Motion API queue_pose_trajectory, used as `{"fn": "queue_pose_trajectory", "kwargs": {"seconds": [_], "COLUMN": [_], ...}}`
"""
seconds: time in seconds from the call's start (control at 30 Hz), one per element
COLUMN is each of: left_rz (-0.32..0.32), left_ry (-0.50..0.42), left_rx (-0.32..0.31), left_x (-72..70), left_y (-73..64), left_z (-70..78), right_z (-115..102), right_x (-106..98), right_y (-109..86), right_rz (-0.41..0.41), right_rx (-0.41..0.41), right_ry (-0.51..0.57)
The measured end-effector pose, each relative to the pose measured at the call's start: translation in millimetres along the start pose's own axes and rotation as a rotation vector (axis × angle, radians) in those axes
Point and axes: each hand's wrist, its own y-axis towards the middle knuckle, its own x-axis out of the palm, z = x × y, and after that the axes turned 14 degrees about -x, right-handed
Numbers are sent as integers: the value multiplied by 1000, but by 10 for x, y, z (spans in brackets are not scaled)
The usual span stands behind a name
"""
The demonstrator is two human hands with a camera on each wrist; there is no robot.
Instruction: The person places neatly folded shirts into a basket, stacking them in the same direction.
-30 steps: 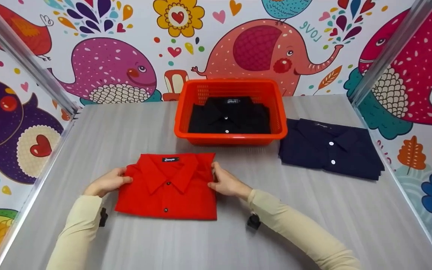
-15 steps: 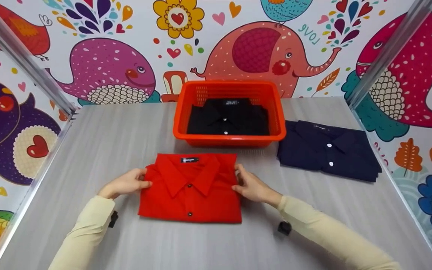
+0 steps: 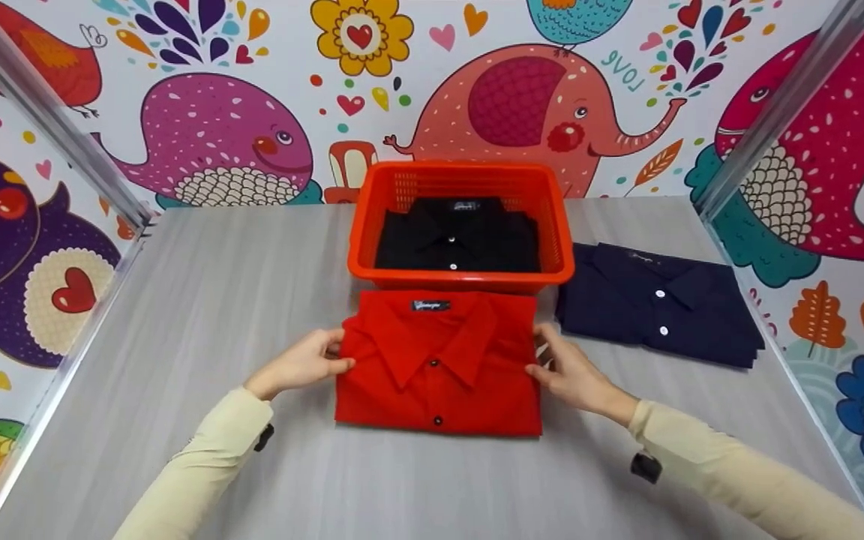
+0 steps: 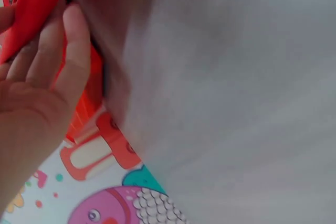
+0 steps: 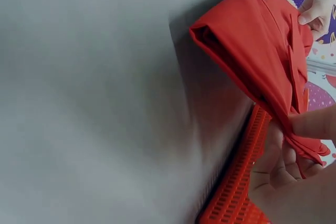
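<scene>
A folded red shirt (image 3: 409,390) with dark buttons and a black neck label hangs level over the table, its collar end close to the orange basket (image 3: 462,281). My left hand (image 3: 301,365) pinches its left side, thumb on top and fingers beneath. On the opposite side my right hand (image 3: 574,373) grips the edge the same way; in the right wrist view the fingers of the right hand (image 5: 283,156) lie under the cloth. Inside the basket lies a folded black shirt (image 3: 421,251) with white buttons.
A folded navy shirt (image 3: 627,307) lies on the grey table (image 3: 237,270), right of the basket. Printed cartoon walls (image 3: 252,45) enclose the back and both sides, with metal corner posts (image 3: 784,112) at left and right.
Both hands have carried the red shirt to the right, then up and toward the basket. The basket, the black shirt and the navy shirt stay where they were.
</scene>
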Motion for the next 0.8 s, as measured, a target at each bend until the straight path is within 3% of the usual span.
{"fn": "queue_pose_trajectory", "kwargs": {"seconds": [0.3, 0.47, 0.6, 0.8], "left_rz": [74, 105, 100, 87], "left_ry": [4, -22, -50, -54], "left_rx": [60, 104, 138, 169], "left_x": [93, 86, 53, -29], "left_y": [54, 92, 108, 147], "left_z": [247, 353, 427, 507], "right_z": [-25, -88, -245, -531], "right_x": [-265, -366, -430, -545], "right_y": [-69, -18, 42, 130], "right_rz": [145, 211, 237, 241], "right_rx": [-37, -11, 5, -48], "right_ry": [-81, -92, -101, -147]}}
